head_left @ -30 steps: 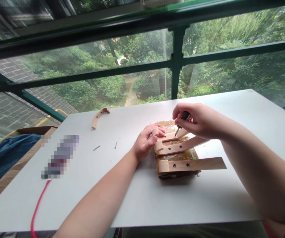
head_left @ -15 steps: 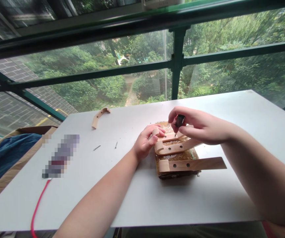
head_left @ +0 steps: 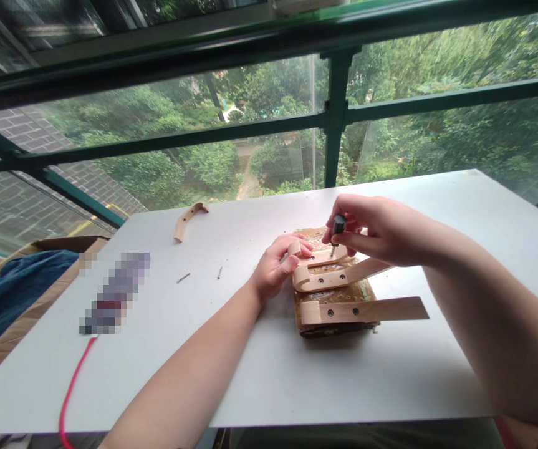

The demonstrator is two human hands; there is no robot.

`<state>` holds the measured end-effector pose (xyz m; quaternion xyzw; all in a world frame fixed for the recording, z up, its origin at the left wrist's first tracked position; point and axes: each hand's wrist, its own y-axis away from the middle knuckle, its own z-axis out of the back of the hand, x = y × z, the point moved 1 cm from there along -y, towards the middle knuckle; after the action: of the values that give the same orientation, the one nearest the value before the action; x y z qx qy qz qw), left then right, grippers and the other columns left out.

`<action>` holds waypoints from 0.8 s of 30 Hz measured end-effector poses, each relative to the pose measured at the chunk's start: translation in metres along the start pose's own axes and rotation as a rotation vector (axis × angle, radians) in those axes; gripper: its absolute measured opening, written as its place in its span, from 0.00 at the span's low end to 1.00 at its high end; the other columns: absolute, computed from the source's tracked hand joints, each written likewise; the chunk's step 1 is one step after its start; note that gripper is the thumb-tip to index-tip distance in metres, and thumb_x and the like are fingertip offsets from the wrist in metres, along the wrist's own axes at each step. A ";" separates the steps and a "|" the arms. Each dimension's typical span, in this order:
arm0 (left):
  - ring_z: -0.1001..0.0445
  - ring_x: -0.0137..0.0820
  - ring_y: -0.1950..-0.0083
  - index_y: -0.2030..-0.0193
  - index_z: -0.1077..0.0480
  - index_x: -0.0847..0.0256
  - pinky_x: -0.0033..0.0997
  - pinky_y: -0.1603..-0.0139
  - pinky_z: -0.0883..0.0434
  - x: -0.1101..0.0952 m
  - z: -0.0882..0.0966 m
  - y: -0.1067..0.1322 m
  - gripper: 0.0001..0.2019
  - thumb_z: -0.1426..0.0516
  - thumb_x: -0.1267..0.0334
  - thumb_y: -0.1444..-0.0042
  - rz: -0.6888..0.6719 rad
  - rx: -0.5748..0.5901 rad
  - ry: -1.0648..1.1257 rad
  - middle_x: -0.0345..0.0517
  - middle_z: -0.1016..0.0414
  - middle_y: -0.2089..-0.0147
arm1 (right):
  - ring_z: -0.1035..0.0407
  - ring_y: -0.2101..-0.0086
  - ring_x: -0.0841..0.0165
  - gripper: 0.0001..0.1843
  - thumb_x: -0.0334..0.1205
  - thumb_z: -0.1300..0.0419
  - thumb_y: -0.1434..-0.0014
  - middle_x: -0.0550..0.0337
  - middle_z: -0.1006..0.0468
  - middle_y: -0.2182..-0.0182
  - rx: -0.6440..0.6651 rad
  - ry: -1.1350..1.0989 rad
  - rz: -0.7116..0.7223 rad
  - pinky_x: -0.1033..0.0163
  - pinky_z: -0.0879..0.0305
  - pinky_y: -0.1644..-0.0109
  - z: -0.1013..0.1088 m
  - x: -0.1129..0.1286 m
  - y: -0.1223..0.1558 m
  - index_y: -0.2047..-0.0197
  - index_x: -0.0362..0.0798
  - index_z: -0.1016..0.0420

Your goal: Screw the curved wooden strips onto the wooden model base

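Note:
A brown wooden block (head_left: 334, 308) lies on the white table (head_left: 269, 374) with three curved wooden strips across it. My left hand (head_left: 275, 265) pinches the curled end of the farthest strip (head_left: 318, 257), its fingers closed on it. My right hand (head_left: 376, 232) grips a small black-handled screwdriver (head_left: 338, 226), held nearly upright with its tip on that strip. The middle strip (head_left: 338, 277) and the nearest strip (head_left: 366, 309) carry dark screws.
A loose curved wooden strip (head_left: 187, 219) lies at the table's far left. Two loose screws (head_left: 183, 278) (head_left: 219, 272) rest left of my hand. A blurred object (head_left: 112, 293) with a red cable (head_left: 73, 380) sits at the left. Blue cloth (head_left: 2, 293) lies in a cardboard box. Windows stand behind.
My right hand has turned the screwdriver in its fingers: the handle swung from tilted right, to hidden under the fingers, to nearly upright. The left hand and the strips stayed put.

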<state>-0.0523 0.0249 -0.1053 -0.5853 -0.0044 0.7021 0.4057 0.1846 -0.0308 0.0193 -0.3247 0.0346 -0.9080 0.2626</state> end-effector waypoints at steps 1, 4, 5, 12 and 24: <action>0.30 0.46 0.37 0.58 0.22 0.59 0.56 0.29 0.40 0.000 0.000 0.000 0.19 0.47 0.46 0.36 0.005 -0.003 -0.002 0.53 0.22 0.49 | 0.30 0.71 0.69 0.07 0.41 0.38 0.39 0.60 0.21 0.67 -0.018 0.008 -0.004 0.63 0.37 0.69 0.000 -0.001 0.000 0.62 0.51 0.33; 0.30 0.46 0.38 0.58 0.22 0.59 0.55 0.29 0.40 -0.001 0.000 0.000 0.20 0.47 0.46 0.36 0.011 -0.009 0.001 0.53 0.22 0.49 | 0.34 0.74 0.71 0.16 0.45 0.35 0.42 0.64 0.25 0.73 -0.075 0.026 -0.021 0.64 0.40 0.71 0.000 -0.004 -0.002 0.68 0.51 0.39; 0.30 0.46 0.38 0.58 0.22 0.59 0.55 0.29 0.40 -0.001 0.000 0.000 0.19 0.47 0.46 0.36 0.009 -0.009 0.004 0.53 0.22 0.49 | 0.36 0.75 0.72 0.17 0.46 0.35 0.42 0.65 0.27 0.74 -0.089 0.034 -0.023 0.65 0.41 0.72 0.000 -0.005 -0.003 0.69 0.51 0.41; 0.31 0.46 0.37 0.56 0.23 0.58 0.55 0.29 0.41 0.000 0.001 0.000 0.17 0.47 0.49 0.35 -0.005 0.008 0.011 0.53 0.22 0.49 | 0.40 0.77 0.73 0.14 0.46 0.36 0.41 0.67 0.31 0.76 -0.105 0.077 -0.018 0.65 0.43 0.73 -0.003 -0.006 -0.004 0.67 0.51 0.39; 0.33 0.46 0.36 0.57 0.23 0.59 0.54 0.29 0.40 -0.002 0.002 0.000 0.19 0.47 0.47 0.35 0.011 0.019 -0.012 0.54 0.23 0.48 | 0.29 0.65 0.69 0.06 0.35 0.43 0.35 0.59 0.22 0.65 0.021 -0.232 0.130 0.64 0.36 0.62 -0.014 -0.002 -0.006 0.55 0.48 0.28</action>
<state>-0.0534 0.0249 -0.1030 -0.5773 0.0031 0.7077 0.4073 0.1748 -0.0267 0.0086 -0.4220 0.0154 -0.8457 0.3263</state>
